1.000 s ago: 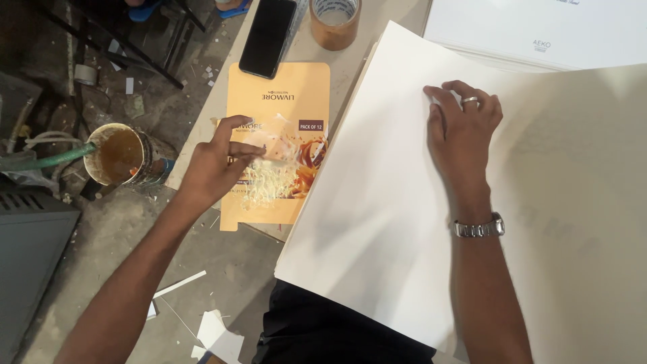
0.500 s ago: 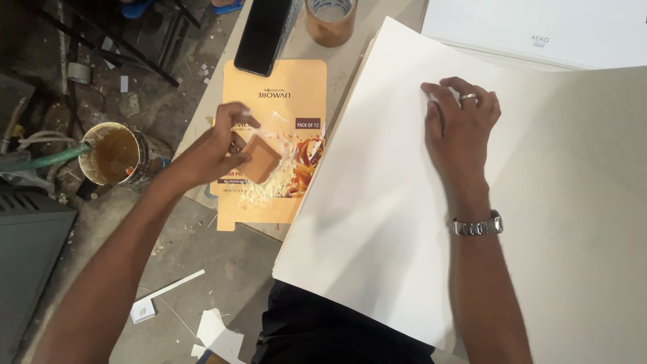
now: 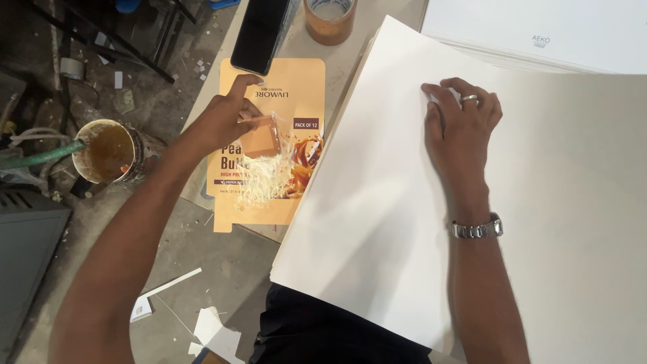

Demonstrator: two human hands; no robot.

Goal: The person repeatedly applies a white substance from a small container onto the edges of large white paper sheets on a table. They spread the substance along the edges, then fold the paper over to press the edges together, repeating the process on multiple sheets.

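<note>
Glue-smeared carton (image 3: 269, 145), flattened and orange, was laid on the tabletop (image 3: 296, 54) at the left, just beside a large white sheet (image 3: 377, 202). A small tan pad (image 3: 261, 137) was pinched in the left hand (image 3: 226, 121) by its closed fingers and held over the carton's middle, above a whitish smear (image 3: 259, 182), apparently so that paste could be taken up on it. The right hand (image 3: 461, 128) was pressed flat and open on the far part of the sheet, nothing gripped, likely so that the sheet was kept from sliding. A ring and a wristwatch (image 3: 477, 228) were worn on that arm. A dark phone (image 3: 259, 34) was overlapped onto the carton's far edge, with a tape roll (image 3: 330, 19) near it. On the floor at the left, a pot (image 3: 108, 152) of brown liquid was set within reach, and paper scraps (image 3: 212, 330) were scattered nearer. More white sheets (image 3: 539, 34) were stacked at the far right.
</note>
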